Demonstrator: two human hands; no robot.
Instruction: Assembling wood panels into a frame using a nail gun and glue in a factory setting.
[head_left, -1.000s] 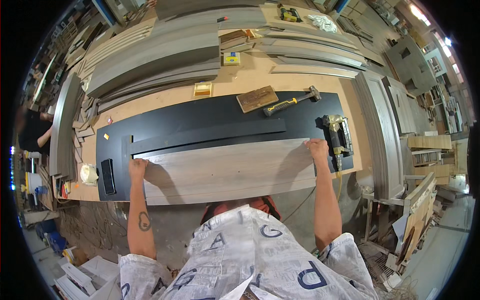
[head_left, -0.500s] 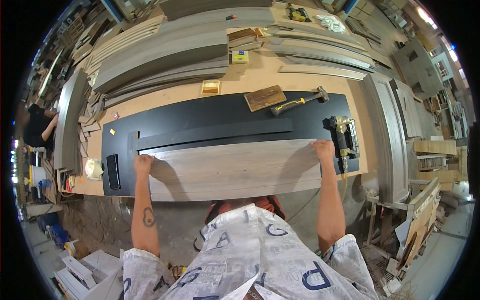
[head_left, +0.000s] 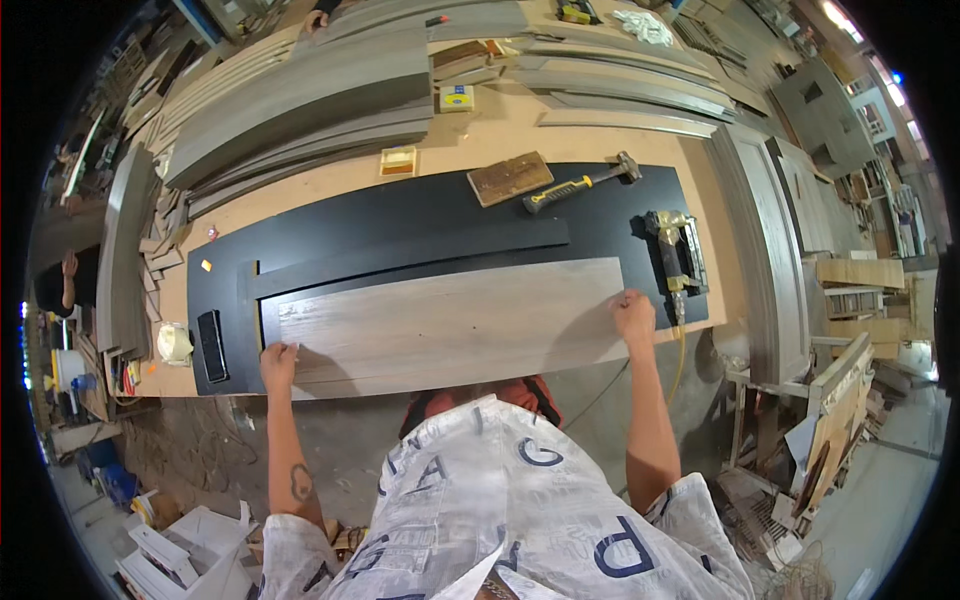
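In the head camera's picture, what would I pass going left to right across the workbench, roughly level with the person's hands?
Whitish roll, black phone, left hand, pale wood panel reaching between the hands, right hand, nail gun, grey framed panel.

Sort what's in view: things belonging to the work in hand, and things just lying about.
In the work:
grey panel, left hand and right hand at its ends
black strips beside it
black board underneath
probably the nail gun and hammer, nearby though unheld

Seemingly just lying about:
dark phone
pale roll
crumpled white material at far side
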